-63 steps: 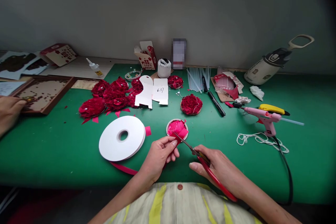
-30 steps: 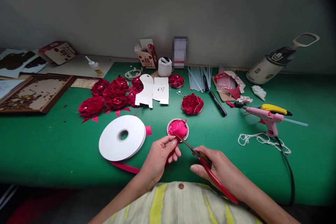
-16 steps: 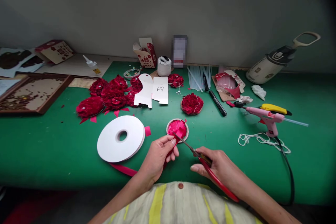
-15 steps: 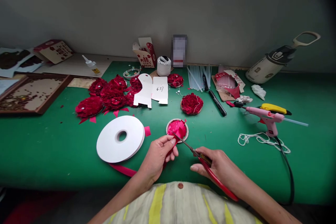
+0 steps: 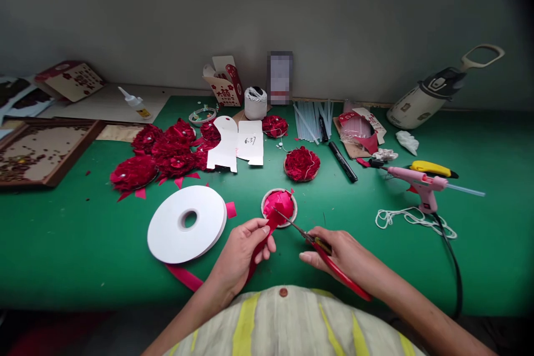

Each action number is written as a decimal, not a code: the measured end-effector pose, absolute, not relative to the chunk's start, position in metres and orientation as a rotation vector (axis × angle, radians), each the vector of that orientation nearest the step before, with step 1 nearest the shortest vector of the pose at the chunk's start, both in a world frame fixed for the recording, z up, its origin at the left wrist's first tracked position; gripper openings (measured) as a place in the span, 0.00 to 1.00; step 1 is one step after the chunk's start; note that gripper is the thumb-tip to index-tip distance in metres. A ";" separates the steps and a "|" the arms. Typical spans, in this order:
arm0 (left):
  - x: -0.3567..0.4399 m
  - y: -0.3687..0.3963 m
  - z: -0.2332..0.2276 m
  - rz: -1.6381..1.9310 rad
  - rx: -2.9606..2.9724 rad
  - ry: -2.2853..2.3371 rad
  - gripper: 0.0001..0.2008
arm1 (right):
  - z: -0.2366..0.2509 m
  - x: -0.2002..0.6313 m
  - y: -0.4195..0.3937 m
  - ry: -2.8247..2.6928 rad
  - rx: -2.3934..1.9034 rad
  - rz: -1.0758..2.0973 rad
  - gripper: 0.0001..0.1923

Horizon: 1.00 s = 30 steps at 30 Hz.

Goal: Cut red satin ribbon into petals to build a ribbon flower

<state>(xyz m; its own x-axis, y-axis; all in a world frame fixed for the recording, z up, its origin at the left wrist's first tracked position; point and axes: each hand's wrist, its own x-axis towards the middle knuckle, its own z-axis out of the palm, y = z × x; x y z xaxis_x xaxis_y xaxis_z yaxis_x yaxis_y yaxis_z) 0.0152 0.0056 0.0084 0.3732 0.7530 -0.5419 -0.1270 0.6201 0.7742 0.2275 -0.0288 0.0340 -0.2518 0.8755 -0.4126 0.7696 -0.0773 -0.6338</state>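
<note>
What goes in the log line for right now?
left hand: pinching ribbon | right hand: holding scissors, blades at ribbon end | spool: flat on table

The person wears a pale cream garment (image 5: pixel 287 325) with broad yellow stripes and one small round brown button (image 5: pixel 283 292) at the front. Both forearms are bare, without sleeves. No rings or watch show.
</note>
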 end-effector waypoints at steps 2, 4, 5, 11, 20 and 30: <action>0.012 0.003 0.010 0.659 0.698 1.031 0.09 | 0.038 0.229 -0.029 -2.036 -1.792 1.321 0.19; 0.010 0.001 0.011 0.684 0.711 1.002 0.10 | 0.043 0.230 -0.030 -2.034 -1.760 1.375 0.20; 0.008 0.000 0.012 0.691 0.724 0.986 0.11 | 0.045 0.230 -0.030 -2.029 -1.753 1.389 0.20; 0.006 -0.007 0.016 0.705 0.729 0.937 0.15 | 0.056 0.237 -0.039 -1.960 -1.773 1.422 0.20; 0.026 -0.019 0.033 0.600 0.840 0.787 0.09 | 0.051 0.199 -0.034 -1.361 -1.421 1.398 0.21; 0.015 -0.021 0.025 0.633 1.356 1.116 0.22 | 0.033 0.185 -0.012 -1.266 -1.498 1.160 0.17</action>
<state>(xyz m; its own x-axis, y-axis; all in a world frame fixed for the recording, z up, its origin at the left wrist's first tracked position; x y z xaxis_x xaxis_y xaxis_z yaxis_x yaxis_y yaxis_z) 0.0153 -0.0210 0.0250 0.3898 0.8854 -0.2534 0.2364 0.1697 0.9567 0.1847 -0.0124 0.0326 0.0632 0.9895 -0.1298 0.2157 -0.1405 -0.9663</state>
